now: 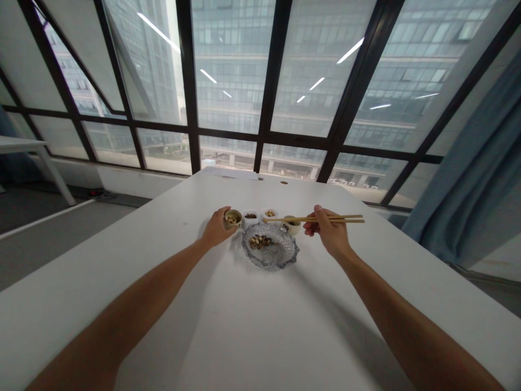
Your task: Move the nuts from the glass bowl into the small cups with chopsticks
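My left hand (220,226) is wrapped round the side of a small cup (233,219) with pale nuts in it. In my right hand (328,231) is a pair of wooden chopsticks (345,219), pointing left over the small dishes; whether their tips grip anything is too small to tell. Below the tips sits a clear glass bowl (285,255) with a scalloped rim, several brown-and-pale nuts or seeds (260,241) lying towards its back left. Behind it stand a white dish (250,218) with dark bits, another white dish (269,214) with yellowish pieces, and a second cup (292,225), partly behind the chopsticks.
Everything stands on a white table (260,326). Paper sheets (232,174) lie at its far edge, near a round hole (284,183). Dark-framed windows rise behind, a blue curtain (468,179) hangs at right, and another white table (24,144) stands at far left.
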A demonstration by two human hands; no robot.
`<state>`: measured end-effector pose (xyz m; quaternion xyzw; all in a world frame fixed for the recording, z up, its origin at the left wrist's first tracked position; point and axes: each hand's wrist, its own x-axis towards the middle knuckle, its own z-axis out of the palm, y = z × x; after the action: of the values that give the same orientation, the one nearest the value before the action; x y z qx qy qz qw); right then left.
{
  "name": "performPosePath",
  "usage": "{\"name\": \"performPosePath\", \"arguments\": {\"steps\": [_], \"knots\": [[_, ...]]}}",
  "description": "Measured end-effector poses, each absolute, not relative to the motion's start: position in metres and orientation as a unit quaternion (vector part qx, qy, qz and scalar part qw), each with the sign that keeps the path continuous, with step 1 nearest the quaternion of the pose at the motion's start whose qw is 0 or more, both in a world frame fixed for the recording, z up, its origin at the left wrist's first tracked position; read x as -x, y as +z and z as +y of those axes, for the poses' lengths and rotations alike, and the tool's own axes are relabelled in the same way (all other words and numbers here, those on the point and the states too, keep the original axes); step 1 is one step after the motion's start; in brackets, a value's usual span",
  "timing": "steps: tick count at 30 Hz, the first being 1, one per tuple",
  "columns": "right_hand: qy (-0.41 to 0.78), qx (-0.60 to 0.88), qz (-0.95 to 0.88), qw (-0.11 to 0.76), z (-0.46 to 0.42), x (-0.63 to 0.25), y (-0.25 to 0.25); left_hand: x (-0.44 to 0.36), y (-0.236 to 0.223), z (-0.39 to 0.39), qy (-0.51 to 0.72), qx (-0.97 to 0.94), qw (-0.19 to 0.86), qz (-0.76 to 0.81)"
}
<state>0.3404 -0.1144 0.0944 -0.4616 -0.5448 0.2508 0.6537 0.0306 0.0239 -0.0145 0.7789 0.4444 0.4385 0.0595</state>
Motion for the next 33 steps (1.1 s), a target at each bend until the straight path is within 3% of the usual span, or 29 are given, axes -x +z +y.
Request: {"name": "performPosePath", "arguments": {"steps": [11, 18, 33], "knots": [[0.255, 0.43, -0.65, 0.572, -0.055, -0.246, 0.085, -0.03, -0.023, 0.032, 0.468, -0.782, 0.041, 0.41], [0.232, 0.453, -0.61, 0.608, -0.083, -0.291, 0.09, -0.032, -0.023, 0.033, 0.465, -0.776, 0.045, 0.423], [0.142, 0.497, -0.725, 0.455, -0.108, -0.322, 0.061, -0.031, -0.028, 0.038, 0.474, -0.764, 0.053, 0.435]]}}
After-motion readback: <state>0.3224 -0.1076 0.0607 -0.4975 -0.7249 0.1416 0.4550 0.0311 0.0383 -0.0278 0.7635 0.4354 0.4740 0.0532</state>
